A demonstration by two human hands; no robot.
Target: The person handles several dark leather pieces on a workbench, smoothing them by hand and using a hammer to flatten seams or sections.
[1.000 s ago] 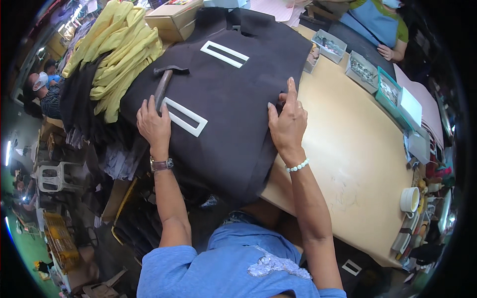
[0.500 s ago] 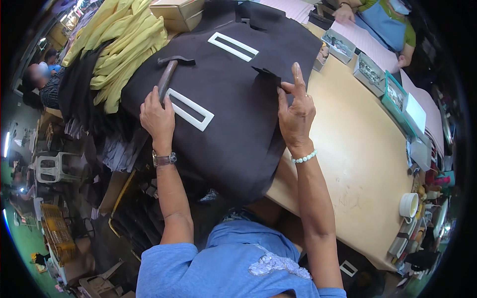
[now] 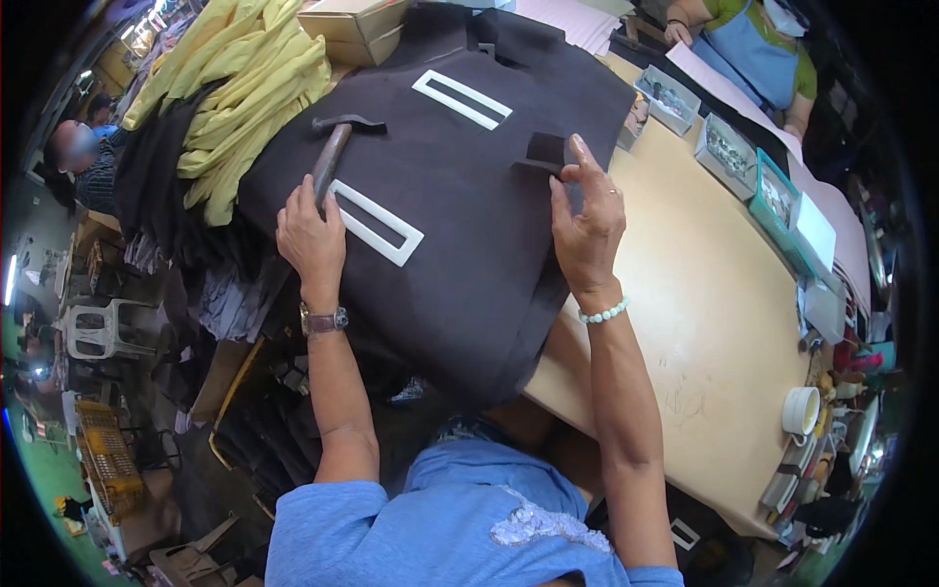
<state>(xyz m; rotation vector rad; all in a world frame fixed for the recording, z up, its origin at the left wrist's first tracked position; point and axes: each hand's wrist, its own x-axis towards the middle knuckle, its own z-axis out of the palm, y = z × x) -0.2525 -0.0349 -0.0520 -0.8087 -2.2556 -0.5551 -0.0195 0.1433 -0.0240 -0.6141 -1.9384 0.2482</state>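
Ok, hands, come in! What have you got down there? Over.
Left hand gripping a hammer on the black cloth. Right hand pinching a small black flap. White frames lie on the cloth, nothing blocking.

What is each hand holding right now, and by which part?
Left hand grips the hammer by its handle's lower end. Right hand pinches a small flap on the black fabric panel.
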